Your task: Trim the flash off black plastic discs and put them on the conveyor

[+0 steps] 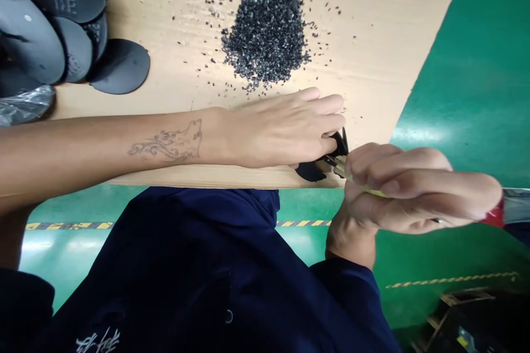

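My left hand reaches in from the left over the table's near edge, its fingers curled around a black curved piece. Most of that piece is hidden under the hand. My right hand is closed in a fist around a slim tool with a pale yellow handle. The tool's narrow dark end meets the black piece beside my left fingertips. Its exact kind is hard to make out, as the fist covers much of the handle.
A heap of small black chips lies on the tan tabletop, with loose bits scattered around it. Rounded black pieces are piled at the upper left. Beyond the table edge is a green floor with striped tape.
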Available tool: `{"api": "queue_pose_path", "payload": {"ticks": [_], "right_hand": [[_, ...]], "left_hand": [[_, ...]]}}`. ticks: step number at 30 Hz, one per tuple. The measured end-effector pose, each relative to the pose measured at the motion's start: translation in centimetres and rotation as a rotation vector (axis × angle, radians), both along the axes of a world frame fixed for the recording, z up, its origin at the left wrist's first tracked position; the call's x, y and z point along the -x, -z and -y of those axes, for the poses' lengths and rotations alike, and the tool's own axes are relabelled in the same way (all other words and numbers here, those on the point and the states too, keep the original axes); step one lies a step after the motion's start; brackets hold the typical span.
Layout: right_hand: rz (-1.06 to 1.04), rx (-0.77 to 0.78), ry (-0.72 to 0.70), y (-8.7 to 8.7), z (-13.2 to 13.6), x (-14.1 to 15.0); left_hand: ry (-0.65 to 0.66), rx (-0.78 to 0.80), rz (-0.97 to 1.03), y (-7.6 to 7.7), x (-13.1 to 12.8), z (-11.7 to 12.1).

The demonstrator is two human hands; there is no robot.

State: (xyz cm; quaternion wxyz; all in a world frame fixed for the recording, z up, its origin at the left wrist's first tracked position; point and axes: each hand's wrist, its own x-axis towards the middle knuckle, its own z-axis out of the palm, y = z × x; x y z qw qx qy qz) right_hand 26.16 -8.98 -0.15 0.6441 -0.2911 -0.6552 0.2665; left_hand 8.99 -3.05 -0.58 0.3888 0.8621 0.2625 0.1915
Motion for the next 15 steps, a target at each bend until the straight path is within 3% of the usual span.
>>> {"api": "queue_pose_path", "payload": {"ticks": [4,7,10,13,15], "right_hand": [[-0.029,0.034,0.065,0.1,0.3,0.2],[-0.057,0.056,0.058,0.3,0.6,-0.1],[-0.065,0.026,-0.010,0.7,0.7,-0.6],[-0.068,0.063,0.015,0.8,0.6,-0.6],[-0.072,0.082,0.042,0.8,0.6,-0.5]], "left_hand": [[0.067,0.041,-0.026,0.6,-0.9,-0.1],[0.078,0.045,0.004,0.0,-1.1,-0.3],[0.275,-0.061,0.006,-1.2,-0.9,-0.6],[0.526,-0.190,-0.073,-2.0,-0.4,-0.4],[0.520,-0.235,-0.085,-1.8,-0.1,0.1]]}}
